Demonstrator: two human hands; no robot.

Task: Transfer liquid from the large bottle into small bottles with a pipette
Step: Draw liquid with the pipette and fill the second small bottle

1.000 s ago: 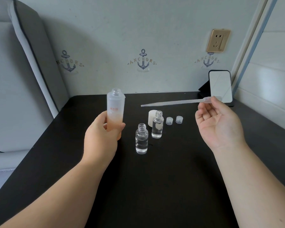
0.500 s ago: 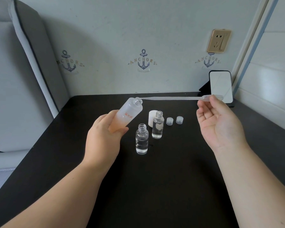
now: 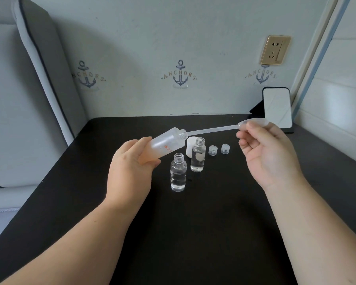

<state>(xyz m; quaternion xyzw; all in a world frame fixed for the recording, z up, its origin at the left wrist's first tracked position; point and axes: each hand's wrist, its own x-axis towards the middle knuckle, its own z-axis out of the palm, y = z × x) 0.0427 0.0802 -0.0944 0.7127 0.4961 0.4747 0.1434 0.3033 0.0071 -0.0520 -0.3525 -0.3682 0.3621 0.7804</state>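
Left hand wrapped round a frosted large plastic bottle, tilted with its open mouth pointing right and slightly far. Right hand pinching the bulb of a long translucent plastic pipette, stem lying nearly level along the bottle's axis, tip just at or inside the mouth. Below, on the black table, two small clear uncapped bottles upright, holding some liquid. Judged next: a push leftward, deeper in.

Left hand gripping; right hand pinching.
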